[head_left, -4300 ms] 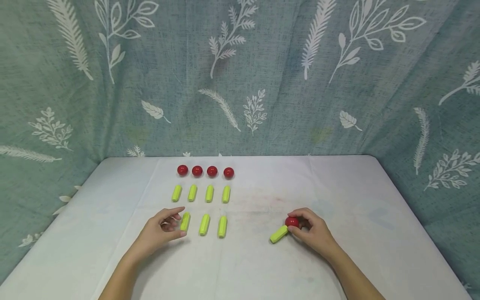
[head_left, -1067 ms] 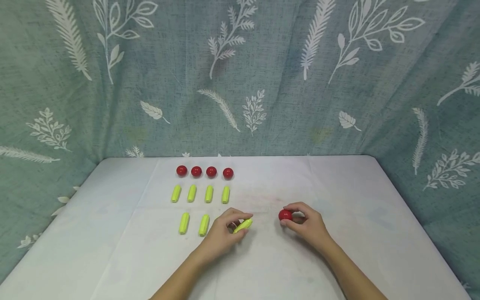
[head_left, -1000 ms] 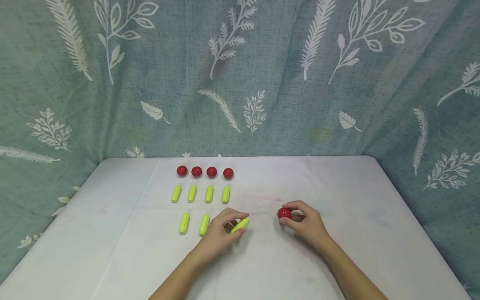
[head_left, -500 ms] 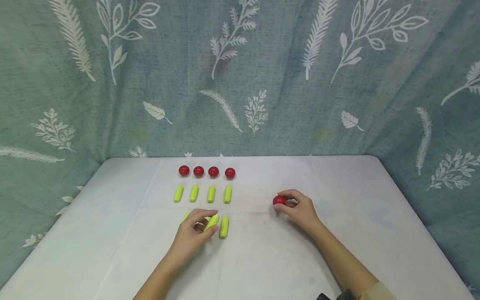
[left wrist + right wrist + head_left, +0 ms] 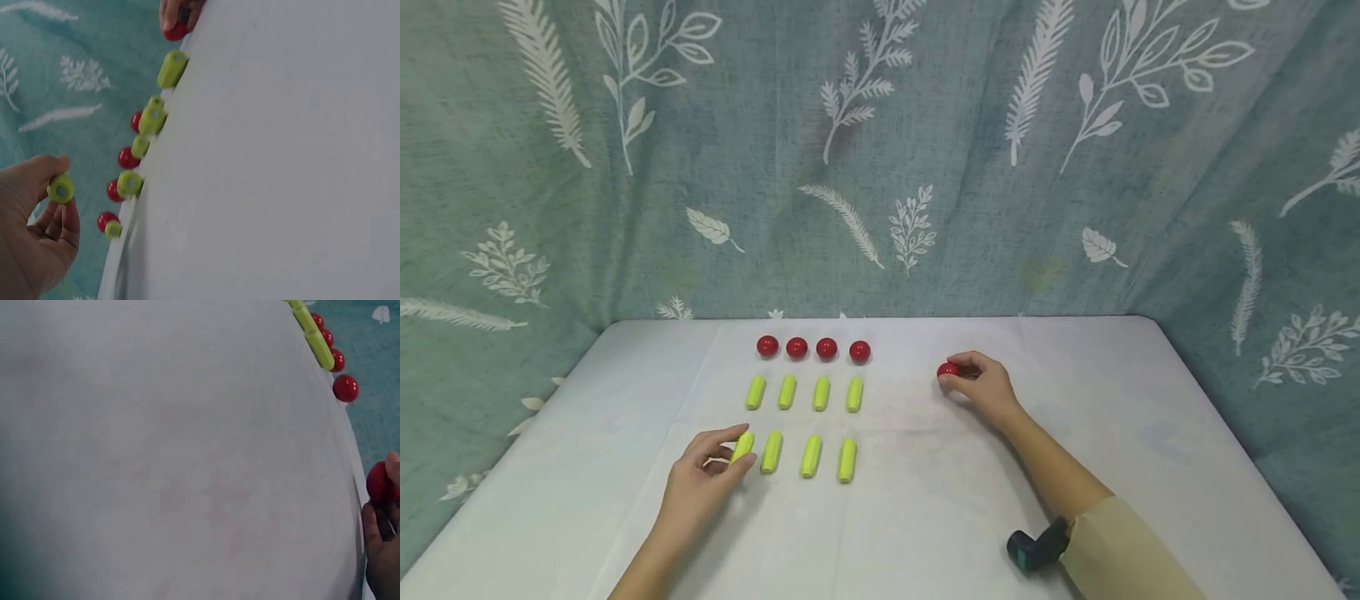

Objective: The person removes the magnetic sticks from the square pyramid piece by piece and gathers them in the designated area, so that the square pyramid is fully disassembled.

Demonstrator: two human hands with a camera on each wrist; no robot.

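Observation:
My left hand (image 5: pixel 700 483) pinches a short yellow-green faceted stick (image 5: pixel 742 446) between thumb and fingers, at the left end of the front row of like sticks (image 5: pixel 811 456). In the left wrist view, that held stick (image 5: pixel 60 189) shows its end face with a grey spot. Further back on the right, my right hand (image 5: pixel 991 392) grips a glossy red ball (image 5: pixel 947 371), partly covered by its fingers. The right wrist view catches this ball (image 5: pixel 377 482) at its right edge. Whether the held pieces touch the cloth cannot be told.
Behind the front row lies a second row of yellow-green sticks (image 5: pixel 822 393), then several red balls (image 5: pixel 827 348) in line. A white cloth (image 5: pixel 925 517) covers the table, and a leaf-patterned curtain (image 5: pixel 760 275) hangs behind. A dark device (image 5: pixel 1037 548) sits by the right sleeve (image 5: pixel 1123 550).
The stick formerly beside the right hand's ball is now in my left hand, carried leftward past the front row. My right hand has moved the ball back and slightly left.

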